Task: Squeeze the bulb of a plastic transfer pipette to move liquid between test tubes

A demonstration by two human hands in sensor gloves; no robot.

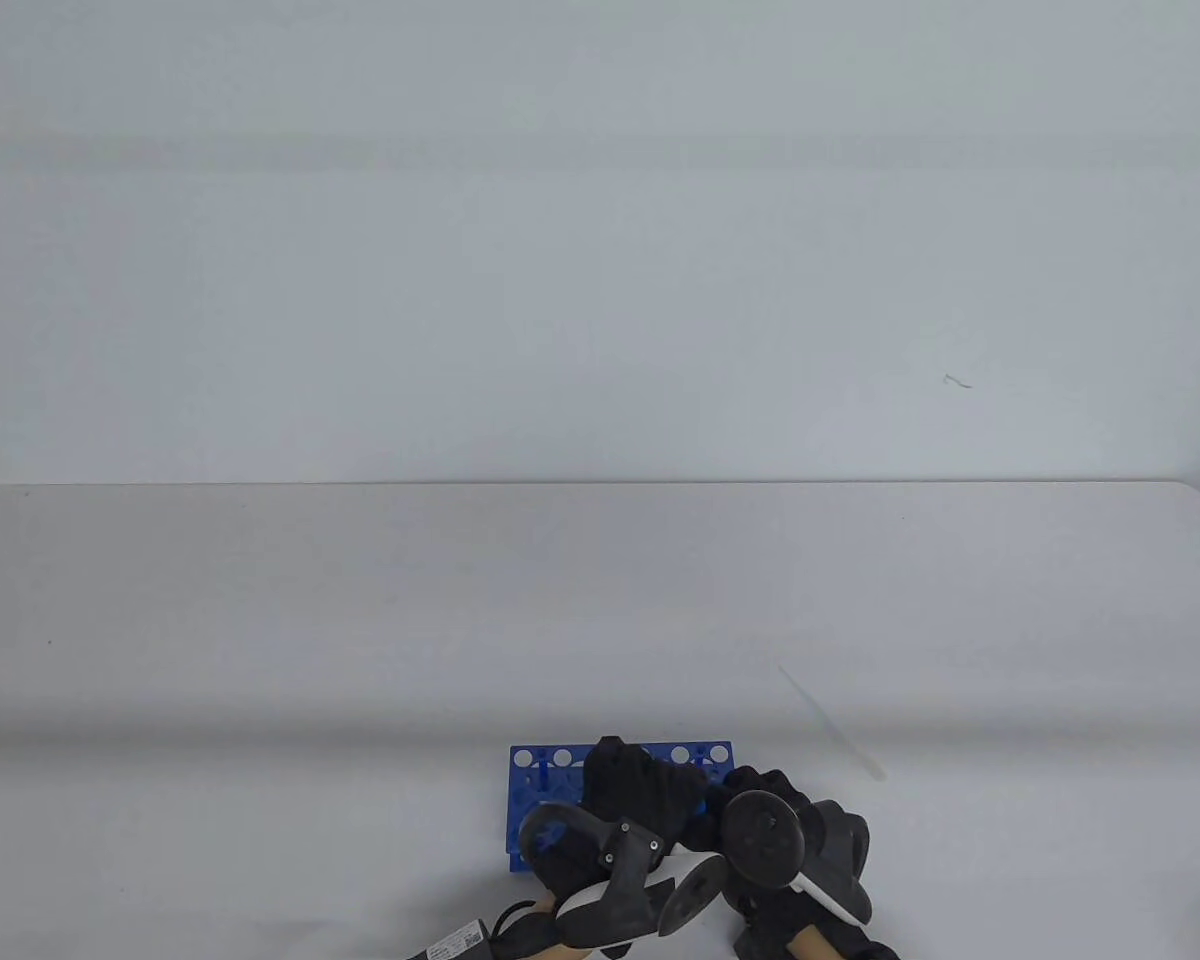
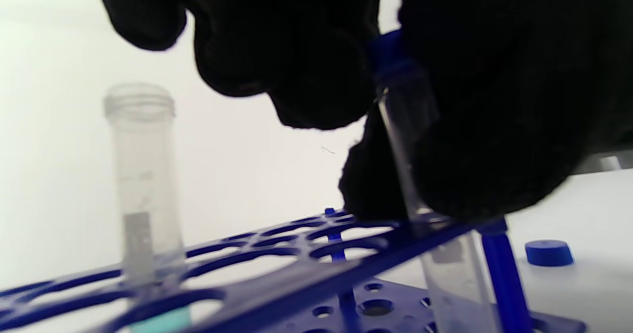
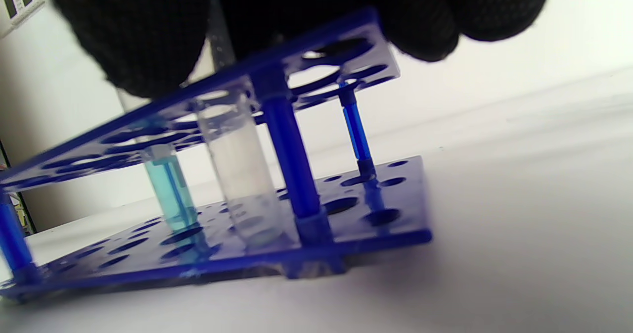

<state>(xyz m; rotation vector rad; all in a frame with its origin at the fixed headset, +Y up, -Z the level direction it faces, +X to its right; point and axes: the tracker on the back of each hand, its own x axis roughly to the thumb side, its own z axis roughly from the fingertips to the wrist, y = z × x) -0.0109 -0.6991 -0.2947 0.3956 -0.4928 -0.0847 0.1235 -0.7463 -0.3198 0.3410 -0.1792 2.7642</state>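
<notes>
A blue test-tube rack stands at the table's near edge. In the left wrist view an open tube with teal liquid stands in the rack. A clear tube with a blue cap stands tilted in a corner hole. My left hand pinches this tube at its cap. My right hand closes around the same tube just above the rack's top plate. The teal tube stands beside it. The clear pipette lies on the table, right of both hands, untouched.
A loose blue cap lies on the table right of the rack. The white table stretches away behind the rack to a pale wall. The rack sits very close to the near edge.
</notes>
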